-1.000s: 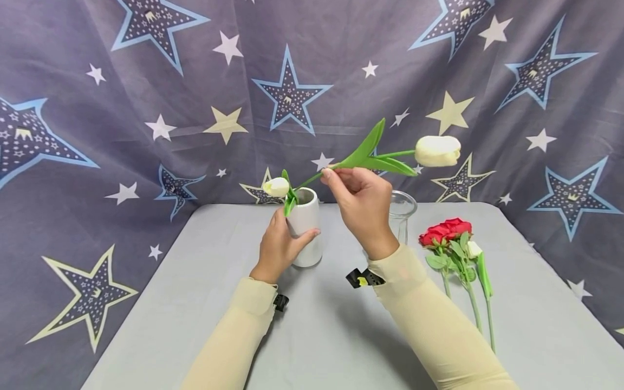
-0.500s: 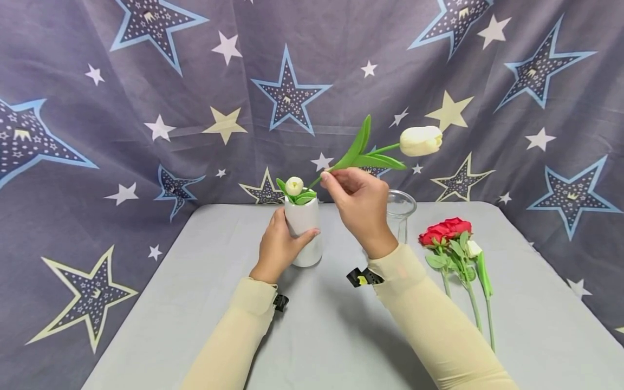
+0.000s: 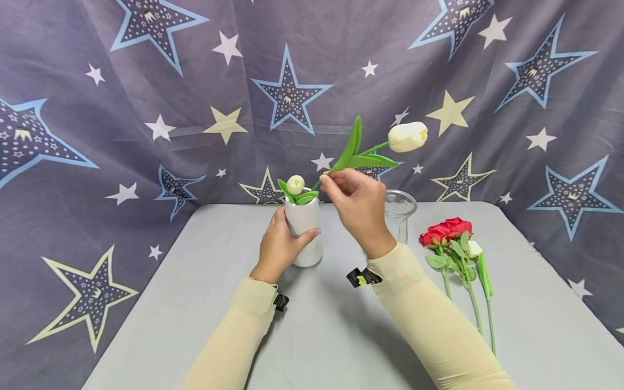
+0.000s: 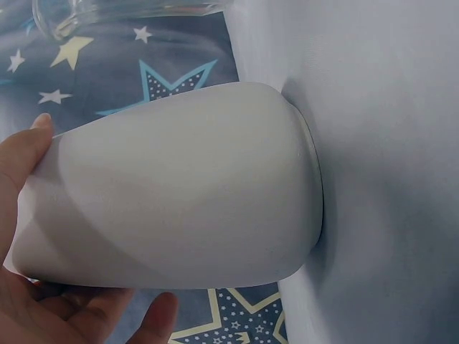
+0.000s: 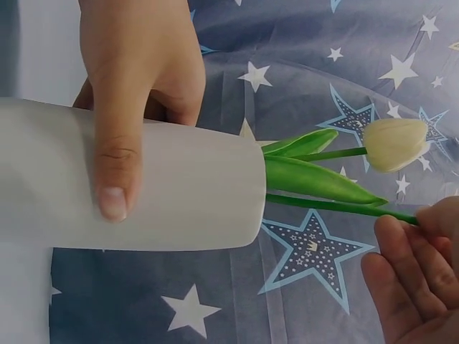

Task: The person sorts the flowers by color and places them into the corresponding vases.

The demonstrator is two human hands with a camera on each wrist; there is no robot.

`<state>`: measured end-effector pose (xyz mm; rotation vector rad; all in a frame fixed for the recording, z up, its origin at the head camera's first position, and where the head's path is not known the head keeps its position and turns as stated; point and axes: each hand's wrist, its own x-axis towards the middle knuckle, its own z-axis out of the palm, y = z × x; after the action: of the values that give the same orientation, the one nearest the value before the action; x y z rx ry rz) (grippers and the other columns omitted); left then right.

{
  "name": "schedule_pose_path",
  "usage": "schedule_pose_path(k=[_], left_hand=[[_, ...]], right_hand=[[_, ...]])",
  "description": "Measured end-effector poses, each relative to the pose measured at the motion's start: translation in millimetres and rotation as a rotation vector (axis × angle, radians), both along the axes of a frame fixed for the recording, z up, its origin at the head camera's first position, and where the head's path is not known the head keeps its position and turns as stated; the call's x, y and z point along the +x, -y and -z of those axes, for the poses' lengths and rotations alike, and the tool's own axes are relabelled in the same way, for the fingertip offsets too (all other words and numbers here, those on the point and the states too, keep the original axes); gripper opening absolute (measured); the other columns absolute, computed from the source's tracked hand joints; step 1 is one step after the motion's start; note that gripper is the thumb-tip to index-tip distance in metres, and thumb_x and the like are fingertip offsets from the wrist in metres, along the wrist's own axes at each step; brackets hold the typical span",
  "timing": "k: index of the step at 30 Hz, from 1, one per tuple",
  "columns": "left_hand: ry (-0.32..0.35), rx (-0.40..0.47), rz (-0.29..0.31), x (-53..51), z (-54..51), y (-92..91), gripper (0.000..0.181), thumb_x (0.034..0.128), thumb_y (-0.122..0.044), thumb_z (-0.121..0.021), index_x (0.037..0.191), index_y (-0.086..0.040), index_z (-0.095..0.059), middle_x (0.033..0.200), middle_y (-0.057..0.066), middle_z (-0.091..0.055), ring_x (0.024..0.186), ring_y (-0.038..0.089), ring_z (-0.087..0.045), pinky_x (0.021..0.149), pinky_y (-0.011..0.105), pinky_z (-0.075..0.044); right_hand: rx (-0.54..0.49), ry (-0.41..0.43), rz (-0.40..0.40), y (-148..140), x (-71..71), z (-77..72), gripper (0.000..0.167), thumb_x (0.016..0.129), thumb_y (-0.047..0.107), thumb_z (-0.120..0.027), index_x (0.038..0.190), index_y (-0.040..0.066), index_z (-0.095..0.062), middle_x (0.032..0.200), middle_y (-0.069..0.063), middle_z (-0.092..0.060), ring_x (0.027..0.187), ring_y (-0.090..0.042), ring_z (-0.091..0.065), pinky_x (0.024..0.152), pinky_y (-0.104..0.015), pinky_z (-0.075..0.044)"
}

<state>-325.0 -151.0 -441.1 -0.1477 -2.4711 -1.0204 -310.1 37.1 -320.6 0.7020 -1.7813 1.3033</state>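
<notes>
A white vase [image 3: 303, 230] stands upright on the table, with my left hand [image 3: 279, 246] gripping its side, thumb across the front. One white tulip [image 3: 295, 184] rests in its mouth, leaves against the rim. My right hand [image 3: 362, 208] pinches the green stem of a second white tulip [image 3: 407, 136] between thumb and fingertips. That tulip leans up to the right, and in the right wrist view its stem [image 5: 337, 206] runs into the vase opening. In the left wrist view the vase's smooth side [image 4: 179, 193] fills the middle; the stem ends inside it are hidden.
Behind my right hand stands a clear glass vase [image 3: 402, 205], partly hidden. To the right, red roses [image 3: 446, 232] and another white tulip [image 3: 474, 249] lie on the grey-covered table [image 3: 322, 346]. A star-patterned curtain [image 3: 195, 108] hangs directly behind the table.
The tulip in the white vase has turned from leaning left to facing forward, leaves settling at the rim. The tulip in my right hand has tilted more upright, its bloom shifting left.
</notes>
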Motion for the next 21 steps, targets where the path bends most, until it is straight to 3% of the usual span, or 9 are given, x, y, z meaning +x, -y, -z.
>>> schedule_pose_path(k=[21], left_hand=[[-0.006,0.002,0.008,0.5,0.0,0.1,0.095,0.0801,-0.057,-0.085,0.148,-0.005,-0.042,0.130,0.015,-0.060,0.112,0.035,-0.066,0.091,0.054,-0.054]], right_hand=[[0.118,0.009,0.049,1.0,-8.1,11.6,0.011,0.095,0.018,-0.078,0.091,0.009,-0.081,0.081,0.000,-0.079,0.067,-0.005,-0.070,0.063,-0.024,-0.056]])
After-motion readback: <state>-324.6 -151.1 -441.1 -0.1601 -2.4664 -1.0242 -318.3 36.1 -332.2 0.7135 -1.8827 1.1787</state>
